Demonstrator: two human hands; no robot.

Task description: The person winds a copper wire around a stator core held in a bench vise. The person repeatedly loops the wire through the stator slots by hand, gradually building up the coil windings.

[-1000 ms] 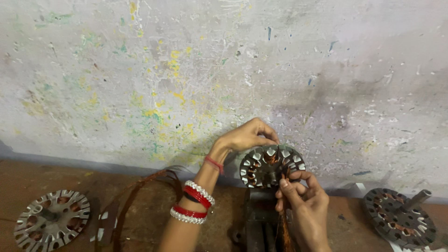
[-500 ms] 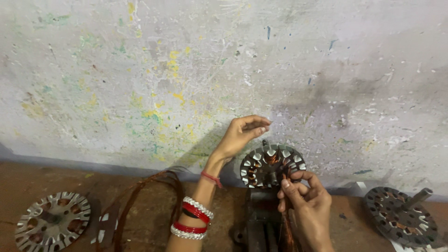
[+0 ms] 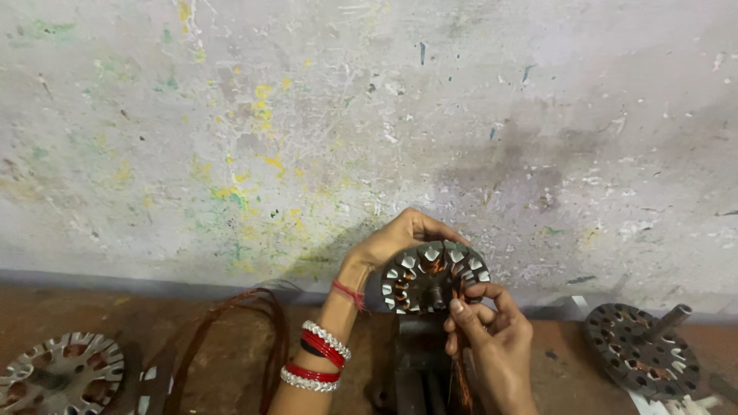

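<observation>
A round metal stator [image 3: 433, 278] with copper windings in its slots stands upright on a dark stand [image 3: 419, 365]. My left hand [image 3: 400, 238] curls over the stator's top left rim and grips it; red and white bangles ring that wrist. My right hand [image 3: 492, 330] is just below and right of the stator, its fingers pinched on thin copper wire [image 3: 461, 376] that runs down from the windings.
A loop of reddish copper wire [image 3: 231, 338] lies on the brown bench at left. Another stator [image 3: 58, 373] lies flat at far left. A third stator with a shaft [image 3: 642, 357] sits at right. A paint-flecked wall [image 3: 369, 131] rises close behind.
My left hand lifted off the stator's top, then came back down onto its top left rim. My right hand stayed pinched on the wire near the stator's lower right.
</observation>
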